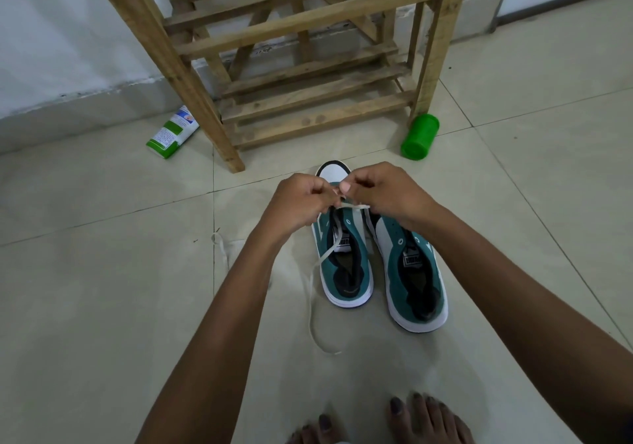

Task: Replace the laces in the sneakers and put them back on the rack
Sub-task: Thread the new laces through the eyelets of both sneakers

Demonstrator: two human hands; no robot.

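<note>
Over the left sneaker (344,265), your left hand (298,200) and right hand (387,197) pinch the limp, floppy lace (317,272), so grip near its stiff tip when threading.

Your left hand (301,200) and right hand (383,193) cover most of the front of the left sneaker (346,265), so you can't tell which eyelets the white lace (317,286) runs through. The tongue logos are too small to read. The wooden rack (291,63) gets chopped off by the top edge, and your toes (407,419) by the bottom.
</note>
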